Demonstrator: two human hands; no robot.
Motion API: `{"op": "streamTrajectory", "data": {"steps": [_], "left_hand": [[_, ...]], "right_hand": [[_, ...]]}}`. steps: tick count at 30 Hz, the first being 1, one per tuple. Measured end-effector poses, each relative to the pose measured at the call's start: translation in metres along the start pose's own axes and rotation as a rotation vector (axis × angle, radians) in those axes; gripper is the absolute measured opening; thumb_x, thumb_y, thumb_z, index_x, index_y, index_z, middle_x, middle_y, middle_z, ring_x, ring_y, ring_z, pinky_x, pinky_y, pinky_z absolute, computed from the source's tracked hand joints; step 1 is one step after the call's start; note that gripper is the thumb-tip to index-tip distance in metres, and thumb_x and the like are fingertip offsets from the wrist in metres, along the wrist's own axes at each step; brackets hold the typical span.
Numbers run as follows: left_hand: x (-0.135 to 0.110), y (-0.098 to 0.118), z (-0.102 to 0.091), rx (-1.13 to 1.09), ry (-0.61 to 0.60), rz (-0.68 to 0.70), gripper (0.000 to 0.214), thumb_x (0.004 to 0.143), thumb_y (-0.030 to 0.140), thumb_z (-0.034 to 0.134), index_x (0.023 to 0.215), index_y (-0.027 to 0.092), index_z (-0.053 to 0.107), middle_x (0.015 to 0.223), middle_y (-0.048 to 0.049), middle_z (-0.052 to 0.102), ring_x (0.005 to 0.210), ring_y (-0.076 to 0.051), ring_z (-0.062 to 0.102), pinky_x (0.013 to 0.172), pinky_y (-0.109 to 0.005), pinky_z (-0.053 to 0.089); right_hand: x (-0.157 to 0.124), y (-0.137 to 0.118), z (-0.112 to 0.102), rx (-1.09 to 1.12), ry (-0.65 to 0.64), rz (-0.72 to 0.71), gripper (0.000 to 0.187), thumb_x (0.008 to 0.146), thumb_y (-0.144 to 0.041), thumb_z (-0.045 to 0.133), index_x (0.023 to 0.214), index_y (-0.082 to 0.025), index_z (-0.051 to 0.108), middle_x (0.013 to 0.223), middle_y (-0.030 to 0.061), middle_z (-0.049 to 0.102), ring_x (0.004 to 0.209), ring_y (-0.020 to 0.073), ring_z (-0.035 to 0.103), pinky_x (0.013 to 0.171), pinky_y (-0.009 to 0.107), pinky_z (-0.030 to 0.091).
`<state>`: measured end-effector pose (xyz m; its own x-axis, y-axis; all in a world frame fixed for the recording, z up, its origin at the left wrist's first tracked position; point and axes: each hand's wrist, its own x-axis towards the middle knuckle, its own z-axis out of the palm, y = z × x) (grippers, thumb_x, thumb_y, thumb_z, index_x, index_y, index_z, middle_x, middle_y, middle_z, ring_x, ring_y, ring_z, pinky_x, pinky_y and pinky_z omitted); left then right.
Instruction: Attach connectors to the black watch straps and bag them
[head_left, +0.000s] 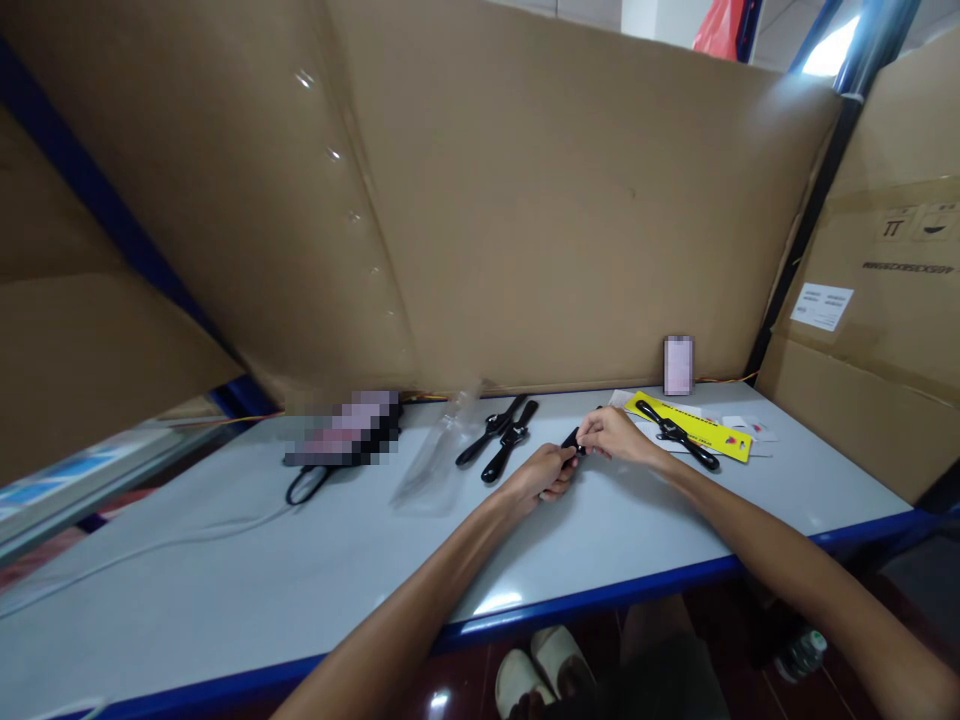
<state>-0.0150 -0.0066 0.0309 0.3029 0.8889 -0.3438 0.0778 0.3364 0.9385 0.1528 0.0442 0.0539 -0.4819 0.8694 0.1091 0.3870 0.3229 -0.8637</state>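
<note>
My left hand (pixel 550 472) is wrapped round one handle of a black spokeshave (pixel 571 440) just above the table. The fingers of my right hand (pixel 609 436) are pinched together at the middle of that spokeshave; the small part under the fingertips is hidden. Left of my hands, two more black spokeshaves (pixel 511 438) lie side by side on the table. To the right, another spokeshave (pixel 679 436) rests across a yellow card (pixel 726 438).
A clear plastic bag (pixel 431 475) lies left of the tools. Farther left is a blurred-out device (pixel 349 430) with a cable. A phone (pixel 678 366) leans against the cardboard wall (pixel 562 220). The table's blue front edge (pixel 630 592) runs below my forearms.
</note>
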Motion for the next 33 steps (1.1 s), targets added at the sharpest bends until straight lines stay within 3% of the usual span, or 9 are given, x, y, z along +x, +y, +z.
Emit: {"op": "streamTrajectory", "data": {"steps": [4, 10, 14, 18, 21, 27, 33], "left_hand": [[0.001, -0.001, 0.000, 0.016, -0.012, 0.007, 0.025, 0.097, 0.032, 0.045, 0.075, 0.021, 0.043, 0.051, 0.0111, 0.027, 0.037, -0.005, 0.014, 0.039, -0.019, 0.009], [0.000, 0.001, -0.002, -0.042, -0.017, 0.002, 0.023, 0.098, 0.031, 0.045, 0.076, 0.021, 0.042, 0.050, 0.0116, 0.027, 0.037, -0.004, 0.015, 0.039, -0.018, 0.009], [-0.001, 0.002, -0.002, -0.042, -0.010, -0.021, 0.024, 0.099, 0.029, 0.041, 0.076, 0.021, 0.042, 0.050, 0.0116, 0.026, 0.037, -0.005, 0.015, 0.038, -0.018, 0.009], [-0.002, 0.003, -0.001, -0.041, -0.013, -0.013, 0.025, 0.099, 0.026, 0.039, 0.075, 0.021, 0.043, 0.049, 0.0114, 0.025, 0.037, -0.005, 0.014, 0.038, -0.018, 0.009], [-0.002, 0.003, -0.001, -0.033, -0.016, -0.004, 0.025, 0.099, 0.027, 0.039, 0.075, 0.021, 0.043, 0.049, 0.0114, 0.024, 0.037, -0.005, 0.014, 0.038, -0.018, 0.008], [-0.001, 0.001, 0.000, 0.008, -0.019, 0.012, 0.026, 0.097, 0.033, 0.047, 0.074, 0.021, 0.043, 0.050, 0.0112, 0.027, 0.038, -0.005, 0.014, 0.039, -0.018, 0.009], [0.000, 0.000, 0.000, -0.004, -0.013, 0.006, 0.025, 0.097, 0.033, 0.047, 0.075, 0.022, 0.043, 0.050, 0.0111, 0.028, 0.038, -0.005, 0.015, 0.040, -0.019, 0.009]], "right_hand": [[-0.004, -0.004, 0.005, -0.052, 0.054, 0.023, 0.014, 0.078, -0.010, 0.057, 0.070, -0.015, 0.067, 0.055, -0.0039, 0.062, 0.043, 0.0085, 0.049, 0.045, 0.021, 0.035], [-0.009, -0.012, -0.001, -0.477, 0.131, -0.163, 0.021, 0.089, -0.017, 0.066, 0.068, -0.013, 0.071, 0.060, 0.0011, 0.066, 0.059, 0.0112, 0.053, 0.061, 0.023, 0.034], [-0.011, -0.012, -0.002, -0.618, 0.112, -0.226, 0.023, 0.093, -0.019, 0.064, 0.074, -0.014, 0.075, 0.068, 0.0039, 0.071, 0.063, 0.0125, 0.054, 0.064, 0.025, 0.032], [-0.010, -0.010, -0.003, -0.617, 0.136, -0.338, 0.022, 0.097, -0.019, 0.059, 0.090, -0.015, 0.079, 0.086, 0.0072, 0.076, 0.076, 0.0153, 0.061, 0.072, 0.026, 0.037], [-0.008, -0.007, -0.005, -0.622, 0.098, -0.409, 0.019, 0.090, -0.017, 0.067, 0.104, -0.016, 0.080, 0.092, 0.0065, 0.075, 0.081, 0.0162, 0.062, 0.075, 0.026, 0.039], [-0.007, -0.004, -0.006, -0.639, 0.023, -0.422, 0.018, 0.089, -0.009, 0.065, 0.082, -0.015, 0.080, 0.082, 0.0058, 0.072, 0.073, 0.0139, 0.058, 0.070, 0.024, 0.037], [-0.008, -0.009, -0.002, -0.523, 0.085, -0.267, 0.017, 0.085, -0.006, 0.063, 0.078, -0.013, 0.077, 0.066, 0.0012, 0.069, 0.062, 0.0120, 0.055, 0.063, 0.023, 0.033]]}}
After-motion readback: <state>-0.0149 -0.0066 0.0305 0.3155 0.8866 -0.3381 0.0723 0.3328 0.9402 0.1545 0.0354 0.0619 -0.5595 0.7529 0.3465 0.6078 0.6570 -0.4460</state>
